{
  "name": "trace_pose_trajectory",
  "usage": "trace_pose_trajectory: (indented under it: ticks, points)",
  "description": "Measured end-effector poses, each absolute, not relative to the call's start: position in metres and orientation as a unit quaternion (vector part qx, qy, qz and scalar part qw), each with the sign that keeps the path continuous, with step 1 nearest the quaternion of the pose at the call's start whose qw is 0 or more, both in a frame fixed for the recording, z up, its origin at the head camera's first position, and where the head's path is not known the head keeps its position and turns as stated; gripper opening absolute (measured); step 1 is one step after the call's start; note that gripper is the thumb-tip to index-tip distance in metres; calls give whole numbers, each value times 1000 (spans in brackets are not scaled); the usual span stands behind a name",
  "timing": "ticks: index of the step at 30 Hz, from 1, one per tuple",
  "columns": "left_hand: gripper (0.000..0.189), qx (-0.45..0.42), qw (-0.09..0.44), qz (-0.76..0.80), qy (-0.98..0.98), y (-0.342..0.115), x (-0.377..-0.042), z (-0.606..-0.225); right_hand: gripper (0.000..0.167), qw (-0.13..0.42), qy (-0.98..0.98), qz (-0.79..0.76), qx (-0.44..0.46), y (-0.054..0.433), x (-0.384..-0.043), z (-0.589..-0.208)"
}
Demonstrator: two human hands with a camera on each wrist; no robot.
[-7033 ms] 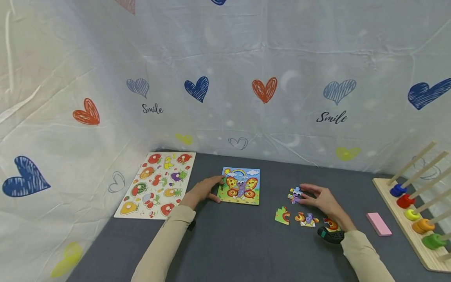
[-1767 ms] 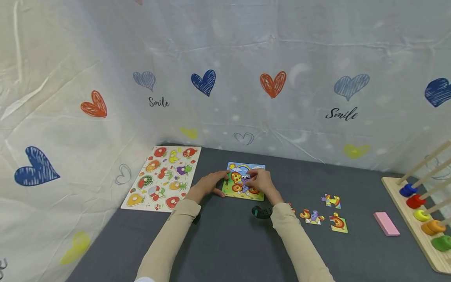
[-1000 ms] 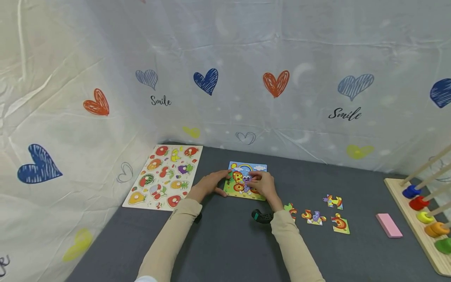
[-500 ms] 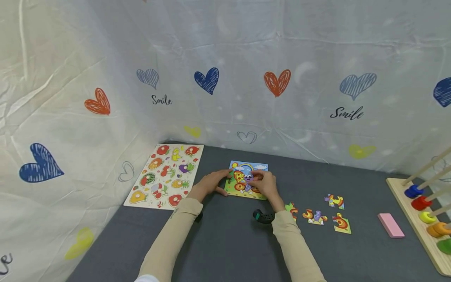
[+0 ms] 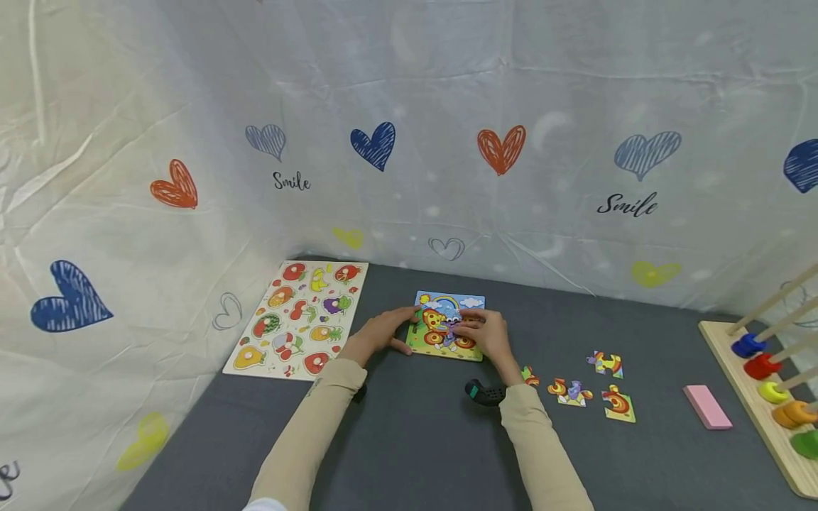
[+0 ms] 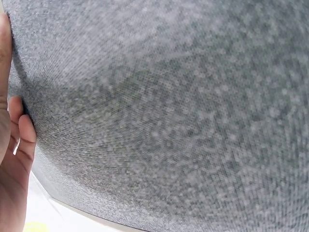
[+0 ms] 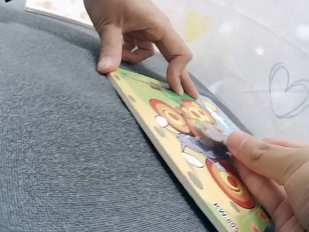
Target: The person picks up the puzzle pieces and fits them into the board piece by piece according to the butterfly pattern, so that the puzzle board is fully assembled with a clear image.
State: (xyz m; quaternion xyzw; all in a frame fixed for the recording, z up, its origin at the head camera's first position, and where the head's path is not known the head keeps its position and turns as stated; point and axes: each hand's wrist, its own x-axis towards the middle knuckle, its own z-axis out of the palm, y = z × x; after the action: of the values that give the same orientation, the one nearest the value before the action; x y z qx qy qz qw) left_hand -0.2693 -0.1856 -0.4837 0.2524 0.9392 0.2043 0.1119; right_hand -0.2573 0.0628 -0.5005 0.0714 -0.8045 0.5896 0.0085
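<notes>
A butterfly puzzle board (image 5: pixel 422 345) lies on the dark cloth. My left hand (image 5: pixel 381 330) grips its left edge, thumb at the near corner and a finger over the top, as the right wrist view shows. My right hand (image 5: pixel 488 335) reaches over the board's right half and pinches a small puzzle piece (image 7: pixel 212 133) with blue and purple colours, low over the printed butterfly. The thumb covers part of that piece. In the left wrist view only part of my left hand (image 6: pixel 19 159) shows, at the left border.
Loose puzzle pieces lie right of the board: a yellow-orange one (image 5: pixel 605 363), a purple-bodied one (image 5: pixel 570 392), a red-ringed one (image 5: pixel 618 403) and one (image 5: pixel 530 376) partly behind my right sleeve. Further right are a pink block (image 5: pixel 707 407) and a wooden peg stand (image 5: pixel 782 454). A fruit board (image 5: pixel 294 319) lies left.
Seven seconds ago my right hand held the blue and purple piece among the loose ones; it has carried it left onto the board. Lately that hand shifts slightly there. My left hand stays.
</notes>
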Motion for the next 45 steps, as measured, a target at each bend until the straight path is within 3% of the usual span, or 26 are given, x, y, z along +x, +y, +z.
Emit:
trace_pose_trajectory:
  ticks: [8, 17, 24, 45]
  points:
    - [80, 245, 120, 194, 942, -184, -269, -482, 35, 14, -784, 615, 80, 61, -257, -509]
    - [84, 227, 123, 175, 950, -182, -268, -479, 34, 43, -821, 562, 85, 54, -260, -504]
    - [70, 235, 119, 176, 948, -184, -268, -478, 32, 44, -847, 523, 77, 46, -262, -498]
    - [68, 238, 120, 184, 946, -183, -268, -481, 30, 83, -875, 474, 59, 41, -256, -492]
